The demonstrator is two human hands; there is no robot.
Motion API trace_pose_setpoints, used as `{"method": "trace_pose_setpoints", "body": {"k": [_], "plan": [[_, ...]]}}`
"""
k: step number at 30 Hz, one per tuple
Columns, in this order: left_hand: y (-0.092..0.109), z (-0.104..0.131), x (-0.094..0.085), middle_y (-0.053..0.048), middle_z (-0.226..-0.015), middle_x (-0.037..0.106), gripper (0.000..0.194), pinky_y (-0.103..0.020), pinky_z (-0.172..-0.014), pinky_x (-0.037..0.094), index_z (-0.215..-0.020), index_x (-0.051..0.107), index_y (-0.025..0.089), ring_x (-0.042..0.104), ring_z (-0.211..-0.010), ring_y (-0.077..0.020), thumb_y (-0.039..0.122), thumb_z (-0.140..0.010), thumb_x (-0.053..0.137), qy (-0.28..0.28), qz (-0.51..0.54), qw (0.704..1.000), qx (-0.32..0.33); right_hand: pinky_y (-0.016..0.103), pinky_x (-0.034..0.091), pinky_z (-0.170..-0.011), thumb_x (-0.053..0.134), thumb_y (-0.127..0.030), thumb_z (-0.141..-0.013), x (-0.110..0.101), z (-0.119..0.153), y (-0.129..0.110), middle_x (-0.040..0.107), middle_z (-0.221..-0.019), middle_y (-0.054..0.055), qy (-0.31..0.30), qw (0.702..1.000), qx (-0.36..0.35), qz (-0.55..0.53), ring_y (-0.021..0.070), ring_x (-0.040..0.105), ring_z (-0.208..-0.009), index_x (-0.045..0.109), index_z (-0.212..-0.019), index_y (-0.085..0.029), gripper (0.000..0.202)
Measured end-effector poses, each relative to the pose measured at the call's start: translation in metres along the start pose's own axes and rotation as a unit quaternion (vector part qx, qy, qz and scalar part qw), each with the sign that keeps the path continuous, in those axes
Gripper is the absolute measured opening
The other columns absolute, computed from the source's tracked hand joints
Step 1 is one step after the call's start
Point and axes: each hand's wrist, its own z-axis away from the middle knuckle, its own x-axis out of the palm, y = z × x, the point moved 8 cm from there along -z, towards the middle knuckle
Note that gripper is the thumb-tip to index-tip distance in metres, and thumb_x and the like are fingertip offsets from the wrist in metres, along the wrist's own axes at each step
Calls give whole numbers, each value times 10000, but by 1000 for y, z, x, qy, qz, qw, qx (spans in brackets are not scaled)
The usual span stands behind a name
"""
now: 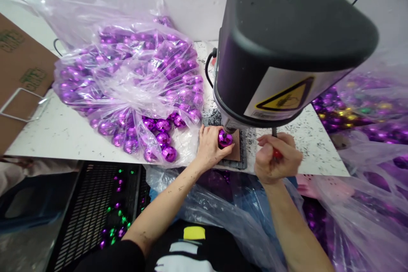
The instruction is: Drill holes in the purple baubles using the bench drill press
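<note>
My left hand (211,146) grips a shiny purple faceted ball (225,138) on a brown pad (235,151). The ball sits right beneath the metal tip (228,128) of a black bench machine (296,29) with a yellow warning label. My right hand (276,157) is wrapped round the machine's lever handle (276,153), whose red end shows between the fingers. To the left of my left hand lies a clear plastic bag (127,89) full of similar purple balls, and several loose ones (163,139) rest at its mouth.
A white table (47,136) strewn with dark flecks carries the machine. A cardboard box (22,72) stands at far left. Below is a black crate (95,204) with small green and purple beads. More bagged balls (366,110) and a pink basket (314,186) are at right.
</note>
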Motion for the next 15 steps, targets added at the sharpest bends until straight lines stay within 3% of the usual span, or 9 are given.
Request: {"method": "trace_pose_setpoints", "body": {"k": [3,6,11,15], "plan": [[-1,1,1,-59,-1061,623,409,-447,-1055,353,-1070,546,203,542,-1070,-260,327,-753,774,0,-3,1000,-2,211,399,-547,538,-298,-884,-13,-22,-14,531,-654,-7,35,999,-34,-2,59,519,-597,617,-839,-164,162],[-2,0,2,-53,-1031,624,380,-455,-1045,352,-1058,553,204,546,-1047,-258,327,-766,763,1,-1,1000,-4,176,349,-526,534,-333,-910,-25,-66,-21,556,-701,-13,64,997,-10,28,18,511,-561,639,-847,-139,230],[0,6,-5,-64,-1074,624,408,-417,-986,409,-1116,542,197,556,-1044,-243,347,-794,743,2,41,999,20,162,283,-497,490,-551,-910,-9,-131,-15,363,-531,-52,24,996,87,-22,7,456,-483,548,-730,-95,493],[12,40,-14,-105,-1175,597,466,-385,-953,454,-1246,503,184,557,-1101,-241,351,-851,687,-27,67,996,61,189,257,-532,467,-652,-857,-1,-140,-11,387,-546,-36,31,993,110,-31,1,460,-561,542,-706,-111,567]]}}
